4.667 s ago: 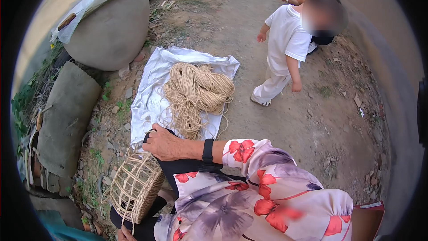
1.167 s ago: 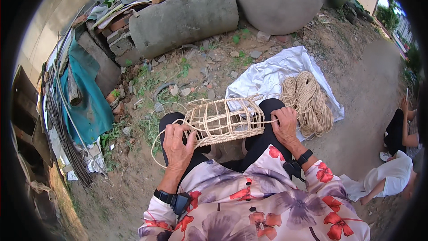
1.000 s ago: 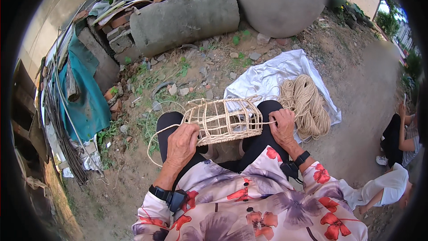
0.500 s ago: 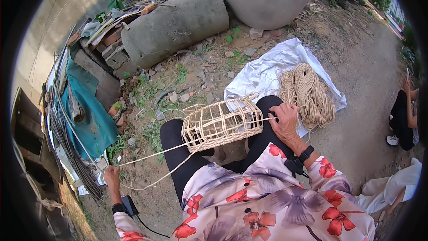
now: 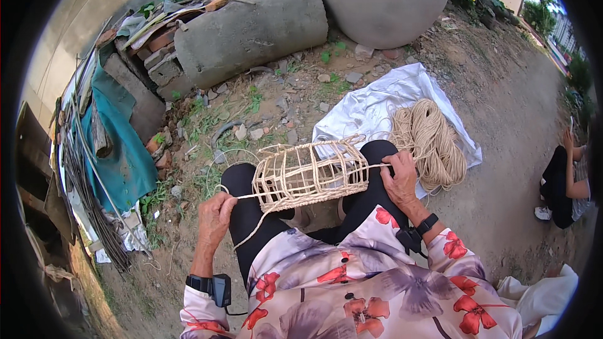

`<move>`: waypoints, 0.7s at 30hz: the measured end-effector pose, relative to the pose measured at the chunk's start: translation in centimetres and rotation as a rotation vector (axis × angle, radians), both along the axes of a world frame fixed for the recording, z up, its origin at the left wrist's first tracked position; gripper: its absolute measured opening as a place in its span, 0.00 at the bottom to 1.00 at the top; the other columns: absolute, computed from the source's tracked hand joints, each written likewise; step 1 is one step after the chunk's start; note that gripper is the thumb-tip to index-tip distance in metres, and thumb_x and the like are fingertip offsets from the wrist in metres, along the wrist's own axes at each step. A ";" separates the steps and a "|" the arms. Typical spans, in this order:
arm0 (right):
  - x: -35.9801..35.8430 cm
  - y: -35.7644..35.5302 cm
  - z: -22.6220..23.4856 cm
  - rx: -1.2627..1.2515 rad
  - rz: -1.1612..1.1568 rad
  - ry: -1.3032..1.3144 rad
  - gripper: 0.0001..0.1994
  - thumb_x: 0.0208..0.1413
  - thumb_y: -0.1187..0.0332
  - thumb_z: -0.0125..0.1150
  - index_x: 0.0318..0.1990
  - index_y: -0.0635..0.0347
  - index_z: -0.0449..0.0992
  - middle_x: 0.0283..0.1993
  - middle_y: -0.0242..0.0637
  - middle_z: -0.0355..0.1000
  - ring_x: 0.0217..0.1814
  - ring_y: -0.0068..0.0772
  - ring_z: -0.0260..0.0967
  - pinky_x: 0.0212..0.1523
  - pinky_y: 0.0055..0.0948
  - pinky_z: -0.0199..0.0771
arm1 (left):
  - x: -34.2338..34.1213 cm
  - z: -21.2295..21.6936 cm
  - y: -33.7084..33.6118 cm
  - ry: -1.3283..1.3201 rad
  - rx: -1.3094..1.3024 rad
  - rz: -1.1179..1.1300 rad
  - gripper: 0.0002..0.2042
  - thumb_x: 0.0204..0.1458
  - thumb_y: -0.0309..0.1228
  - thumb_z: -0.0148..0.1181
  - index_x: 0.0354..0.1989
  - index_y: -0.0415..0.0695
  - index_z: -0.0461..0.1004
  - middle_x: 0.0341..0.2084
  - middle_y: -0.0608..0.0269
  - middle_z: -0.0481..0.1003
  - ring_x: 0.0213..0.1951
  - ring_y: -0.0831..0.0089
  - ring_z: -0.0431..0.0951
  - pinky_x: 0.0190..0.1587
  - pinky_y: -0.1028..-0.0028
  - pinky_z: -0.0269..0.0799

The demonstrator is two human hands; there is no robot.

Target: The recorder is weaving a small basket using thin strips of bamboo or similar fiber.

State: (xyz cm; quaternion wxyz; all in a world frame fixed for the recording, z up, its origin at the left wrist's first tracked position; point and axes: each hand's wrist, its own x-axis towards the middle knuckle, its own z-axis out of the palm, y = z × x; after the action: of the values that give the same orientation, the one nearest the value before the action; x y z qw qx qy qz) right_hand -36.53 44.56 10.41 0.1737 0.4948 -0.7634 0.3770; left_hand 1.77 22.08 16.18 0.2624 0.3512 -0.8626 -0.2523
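Left hand (image 5: 215, 218) has drawn back in, grip pinching the strand (image 5: 248, 195); right hand (image 5: 400, 177) clasps the open-weave basket (image 5: 309, 174).

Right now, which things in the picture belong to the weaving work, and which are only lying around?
In the work:
- woven basket frame on the lap
- strand pulled by the left hand
- right hand steadying the frame
- coil of cord on the white sheet

Lying about:
- concrete pipe
- round boulder
- teal tarp
- loose stones

Concrete pipe (image 5: 251, 31), teal tarp (image 5: 125, 157)
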 end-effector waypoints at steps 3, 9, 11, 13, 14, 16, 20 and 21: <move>0.6 -0.1 0.3 -0.050 -0.013 -0.039 0.08 0.44 0.75 0.63 0.35 0.61 0.75 0.36 0.42 0.67 0.42 0.46 0.66 0.43 0.41 0.66 | 11.0 -1.5 -5.8 -0.177 -0.214 0.282 0.11 0.58 0.33 0.57 0.28 0.38 0.74 0.18 0.51 0.71 0.21 0.58 0.73 0.27 0.65 0.67; 0.6 -1.0 0.0 -0.056 -0.016 -0.037 0.08 0.46 0.74 0.63 0.35 0.61 0.75 0.38 0.42 0.68 0.43 0.46 0.66 0.44 0.41 0.66 | 7.1 -0.1 -5.2 -0.169 -0.355 0.163 0.12 0.55 0.32 0.60 0.44 0.40 0.78 0.35 0.49 0.79 0.31 0.55 0.79 0.34 0.63 0.74; 0.5 -0.9 -0.1 -0.039 -0.015 -0.037 0.08 0.45 0.74 0.63 0.35 0.61 0.75 0.38 0.42 0.68 0.43 0.46 0.66 0.44 0.41 0.66 | -0.8 2.5 0.0 -0.077 0.068 0.071 0.14 0.55 0.34 0.61 0.47 0.41 0.77 0.39 0.53 0.79 0.28 0.59 0.78 0.33 0.65 0.73; 0.4 -0.8 0.1 -0.023 -0.006 -0.032 0.08 0.45 0.74 0.63 0.36 0.61 0.75 0.38 0.42 0.67 0.43 0.47 0.66 0.45 0.41 0.65 | -4.8 1.7 3.0 0.038 0.102 -0.134 0.12 0.55 0.33 0.60 0.43 0.40 0.78 0.37 0.54 0.79 0.26 0.59 0.77 0.32 0.67 0.72; 0.4 -0.9 0.2 -0.011 0.002 -0.026 0.08 0.45 0.74 0.63 0.36 0.61 0.75 0.38 0.42 0.67 0.43 0.47 0.66 0.45 0.41 0.65 | -5.2 1.1 3.4 0.035 0.016 -0.151 0.10 0.55 0.32 0.59 0.41 0.39 0.78 0.35 0.54 0.79 0.25 0.59 0.77 0.32 0.67 0.72; 0.4 -0.9 0.0 0.006 -0.003 -0.024 0.08 0.45 0.74 0.63 0.35 0.61 0.75 0.37 0.42 0.67 0.43 0.47 0.66 0.45 0.41 0.65 | -5.9 0.1 3.4 0.020 -0.160 -0.204 0.09 0.56 0.31 0.58 0.37 0.38 0.79 0.32 0.54 0.79 0.25 0.59 0.77 0.30 0.68 0.71; 0.1 -0.5 0.0 -0.003 -0.005 -0.028 0.08 0.46 0.74 0.62 0.35 0.61 0.75 0.37 0.42 0.67 0.44 0.46 0.65 0.45 0.41 0.65 | -4.2 -0.4 2.8 0.107 0.026 -0.211 0.09 0.56 0.30 0.58 0.30 0.36 0.78 0.23 0.54 0.77 0.27 0.61 0.79 0.33 0.68 0.72; 0.0 -0.3 0.1 -0.015 -0.016 -0.035 0.08 0.46 0.74 0.62 0.35 0.61 0.75 0.37 0.42 0.67 0.44 0.46 0.65 0.45 0.41 0.65 | -2.1 -0.7 1.3 0.026 0.088 -0.082 0.10 0.57 0.31 0.58 0.32 0.36 0.78 0.24 0.52 0.77 0.29 0.59 0.80 0.34 0.67 0.73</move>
State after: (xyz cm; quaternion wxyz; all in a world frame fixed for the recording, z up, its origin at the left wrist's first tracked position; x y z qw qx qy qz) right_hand -36.50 44.29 10.49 0.1673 0.4807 -0.7674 0.3899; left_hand -0.32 23.41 15.51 0.2473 0.3233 -0.8610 -0.3049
